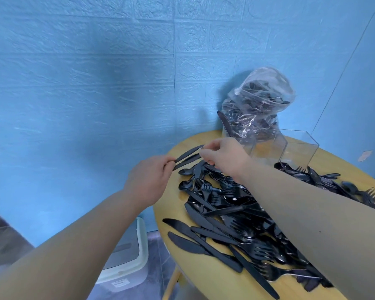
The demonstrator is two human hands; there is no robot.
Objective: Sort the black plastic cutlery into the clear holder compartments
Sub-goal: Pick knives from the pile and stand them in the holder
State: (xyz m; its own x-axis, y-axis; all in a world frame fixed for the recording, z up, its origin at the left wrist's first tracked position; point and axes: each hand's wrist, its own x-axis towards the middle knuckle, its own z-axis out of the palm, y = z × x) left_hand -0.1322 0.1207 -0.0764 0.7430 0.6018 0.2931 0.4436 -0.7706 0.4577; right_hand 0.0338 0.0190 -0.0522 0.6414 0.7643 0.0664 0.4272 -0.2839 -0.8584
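Note:
A heap of black plastic cutlery point(232, 215), with knives, forks and spoons mixed, covers the round wooden table point(217, 284). Two black knives point(187, 155) are held level above the table's far left edge. My left hand point(148, 180) pinches their handle ends, and my right hand point(223, 155) pinches their blade ends. The clear holder point(290, 149) stands at the back of the table, just right of my right hand. One black knife point(224, 122) stands upright in its leftmost compartment; the nearer compartments look empty.
A clear plastic bag point(260, 100) holding more black cutlery sits behind the holder against the blue wall. A second heap of cutlery point(333, 182) lies right of my forearm. A white lidded bin point(128, 256) stands on the floor left of the table.

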